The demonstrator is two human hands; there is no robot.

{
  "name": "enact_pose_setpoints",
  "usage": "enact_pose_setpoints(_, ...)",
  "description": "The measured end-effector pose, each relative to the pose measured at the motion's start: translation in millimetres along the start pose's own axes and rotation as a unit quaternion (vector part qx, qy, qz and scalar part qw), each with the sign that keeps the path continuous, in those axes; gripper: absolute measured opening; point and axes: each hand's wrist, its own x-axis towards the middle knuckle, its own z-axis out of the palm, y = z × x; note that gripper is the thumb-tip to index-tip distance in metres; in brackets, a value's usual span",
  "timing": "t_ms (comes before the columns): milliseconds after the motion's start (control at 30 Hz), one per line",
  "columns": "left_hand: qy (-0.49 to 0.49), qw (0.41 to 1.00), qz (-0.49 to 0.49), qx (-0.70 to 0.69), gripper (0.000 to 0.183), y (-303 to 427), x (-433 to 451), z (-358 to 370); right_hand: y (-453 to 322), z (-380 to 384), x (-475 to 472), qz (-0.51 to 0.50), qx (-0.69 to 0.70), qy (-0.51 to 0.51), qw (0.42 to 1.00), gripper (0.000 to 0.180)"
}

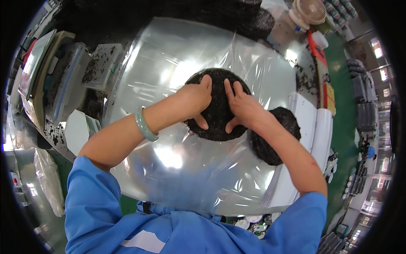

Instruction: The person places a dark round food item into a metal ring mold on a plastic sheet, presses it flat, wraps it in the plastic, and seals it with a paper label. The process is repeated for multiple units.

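A flat, round disc of dark fibrous material (pixel 219 111) lies on a table covered with clear plastic film (pixel 203 177). My left hand (pixel 198 98) rests on the disc's left part, its thumb spread towards the near side. On the right part lies my right hand (pixel 242 108), two fingers stretched away from me and the thumb apart. Neither hand is closed around the disc. A second dark round disc (pixel 287 119) sits to the right, partly hidden beneath my right forearm. A pale green bangle (pixel 145 127) circles my left wrist.
Stacked white sheets (pixel 301 108) and a white roll (pixel 323 136) lie at the right edge. Clear plastic bins (pixel 106 60) with dark flakes stand at the left, near a white polygonal stack (pixel 77 130). Dark material (pixel 104 19) is heaped beyond the film. A fan (pixel 309 11) stands far right.
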Motion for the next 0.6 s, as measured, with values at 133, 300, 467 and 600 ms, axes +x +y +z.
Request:
enact_pose_setpoints(133, -0.059, 0.996, -0.017, 0.057, 0.129, 1.3, 16.6, 12.8, -1.2, 17.9, 11.6, -0.027, -0.023, 0.002, 0.999, 0.14)
enact_pose_setpoints(300, -0.014, 0.999, -0.005, 0.047, 0.124, -12.0, 31.3, 50.6, 7.0, 62.4, 23.7, -0.043, -0.158, 0.055, 0.985, 0.143)
enact_pose_setpoints(467, -0.004, 0.996, -0.055, 0.063, 0.123, -3.5, 33.7, 50.2, 8.8, 54.6, 24.6, 0.021, -0.031, 0.025, 0.999, 0.141)
enact_pose_setpoints(600, 0.011, 0.997, -0.055, 0.056, 0.123, -4.8, 26.3, 57.3, -5.1, 40.3, 5.0, 0.011, 0.172, 0.059, 0.983, 0.097)
